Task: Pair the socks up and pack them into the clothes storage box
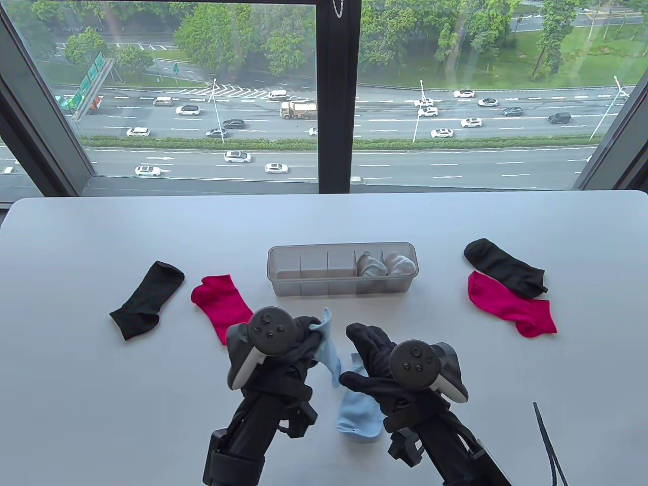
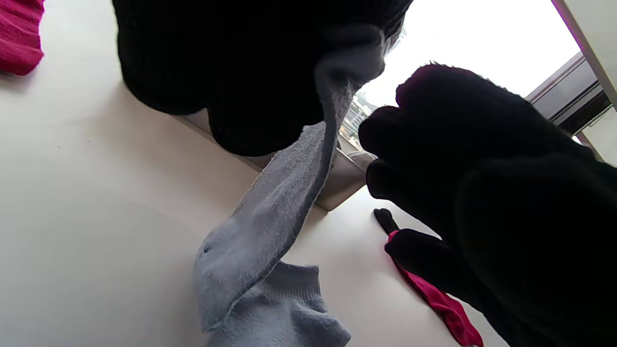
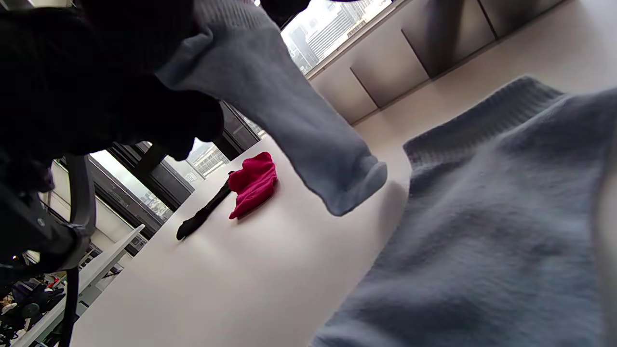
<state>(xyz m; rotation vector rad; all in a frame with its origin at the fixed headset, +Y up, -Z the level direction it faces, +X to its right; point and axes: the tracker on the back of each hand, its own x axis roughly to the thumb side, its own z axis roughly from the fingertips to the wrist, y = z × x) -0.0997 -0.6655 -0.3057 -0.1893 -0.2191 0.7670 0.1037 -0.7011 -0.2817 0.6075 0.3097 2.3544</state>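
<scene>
My left hand (image 1: 309, 326) pinches the cuff of a light blue sock (image 1: 326, 349), which hangs down to the table; in the left wrist view it dangles from my fingers (image 2: 284, 193). Its partner, a second light blue sock (image 1: 359, 410), lies flat on the table below. My right hand (image 1: 362, 344) stretches over that sock with fingers straight, holding nothing. The clear storage box (image 1: 341, 246) stands just beyond, with white socks (image 1: 385, 264) rolled in its right compartments. The right wrist view shows the hanging sock (image 3: 289, 111) and the lying one (image 3: 482, 231).
A black sock (image 1: 147, 301) and a magenta sock (image 1: 223, 304) lie left of the box. Another black sock (image 1: 503, 266) and magenta sock (image 1: 511, 304) lie at the right. A black cable (image 1: 549, 445) crosses the near right corner. Windows stand behind the table's far edge.
</scene>
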